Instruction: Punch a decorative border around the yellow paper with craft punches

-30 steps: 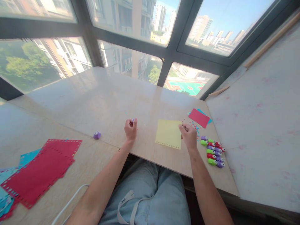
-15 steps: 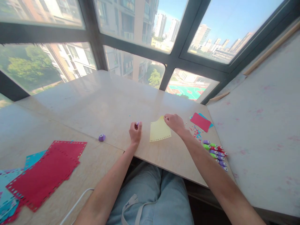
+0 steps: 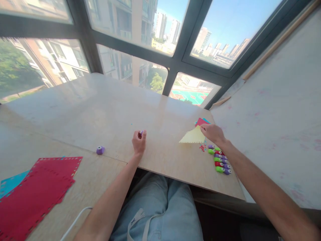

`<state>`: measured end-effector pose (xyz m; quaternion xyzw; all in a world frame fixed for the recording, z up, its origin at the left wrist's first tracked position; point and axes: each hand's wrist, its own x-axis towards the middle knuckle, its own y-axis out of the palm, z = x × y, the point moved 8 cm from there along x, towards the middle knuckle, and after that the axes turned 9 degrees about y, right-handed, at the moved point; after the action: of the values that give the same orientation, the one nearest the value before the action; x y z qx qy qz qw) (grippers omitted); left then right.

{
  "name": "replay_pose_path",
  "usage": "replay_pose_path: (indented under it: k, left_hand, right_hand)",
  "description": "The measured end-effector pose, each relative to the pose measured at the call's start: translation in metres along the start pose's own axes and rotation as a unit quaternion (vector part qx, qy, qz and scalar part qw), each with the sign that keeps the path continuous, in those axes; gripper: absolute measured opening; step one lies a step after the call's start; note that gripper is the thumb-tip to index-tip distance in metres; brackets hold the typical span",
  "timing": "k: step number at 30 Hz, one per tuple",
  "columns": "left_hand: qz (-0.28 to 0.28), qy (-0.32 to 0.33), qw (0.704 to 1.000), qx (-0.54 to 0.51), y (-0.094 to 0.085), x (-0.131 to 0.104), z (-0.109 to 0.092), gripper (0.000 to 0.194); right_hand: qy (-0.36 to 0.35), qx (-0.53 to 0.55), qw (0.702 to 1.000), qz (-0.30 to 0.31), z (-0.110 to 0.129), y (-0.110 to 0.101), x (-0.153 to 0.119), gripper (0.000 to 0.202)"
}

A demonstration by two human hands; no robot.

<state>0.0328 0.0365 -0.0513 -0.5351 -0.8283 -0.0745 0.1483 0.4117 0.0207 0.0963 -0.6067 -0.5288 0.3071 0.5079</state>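
My left hand (image 3: 138,144) is closed around a small purple craft punch (image 3: 141,133), mostly hidden by the fingers, above the table in front of my lap. My right hand (image 3: 213,134) pinches the upper right corner of a yellow paper sheet (image 3: 192,136), which has a row of punched holes along its lower edge. The sheet hangs tilted above the right side of the table, partly covering a red card (image 3: 201,122) behind it. Another purple punch (image 3: 100,150) stands alone on the table to the left of my left hand.
Red sheets (image 3: 40,187) with punched edges overlap a blue sheet (image 3: 13,182) at the left. Several green, red and purple punches (image 3: 219,160) line up at the right, near paper bits (image 3: 202,147). A white cable (image 3: 75,223) crosses the near edge. Windows and a wall bound the table (image 3: 160,160).
My right hand has carried the yellow sheet to the right, lifting it toward the red card and paper bits. My left hand keeps its hold on the punch. The view has turned slightly right.
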Motion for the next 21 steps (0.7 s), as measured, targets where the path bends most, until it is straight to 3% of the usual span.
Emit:
replay_pose_path:
  k: [5, 10, 13, 18, 19, 21]
  left_hand:
    - [0.004, 0.004, 1.000, 0.007, 0.000, 0.000, 0.002, 0.032]
    - [0.043, 0.024, 0.998, 0.034, 0.005, -0.001, -0.006, 0.034]
    - [0.101, 0.059, 0.991, 0.065, 0.015, -0.009, -0.017, 0.036]
    - [0.208, 0.092, 0.972, 0.061, 0.049, -0.041, -0.027, 0.035]
    - [0.221, 0.090, 0.970, 0.050, 0.058, -0.048, -0.029, 0.035]
    - [0.238, 0.084, 0.967, 0.024, 0.078, -0.060, -0.036, 0.033]
  right_hand:
    - [0.053, 0.112, 0.991, -0.054, -0.044, -0.009, -0.007, 0.031]
    - [0.084, 0.307, 0.943, -0.099, -0.075, -0.014, -0.029, 0.033]
    - [0.133, 0.424, 0.894, -0.058, -0.093, 0.008, -0.053, 0.038]
    - [0.245, 0.615, 0.748, 0.037, -0.105, 0.074, -0.114, 0.047]
    - [0.247, 0.633, 0.732, 0.051, -0.100, 0.085, -0.126, 0.047]
    - [0.226, 0.643, 0.730, 0.060, -0.086, 0.099, -0.145, 0.043]
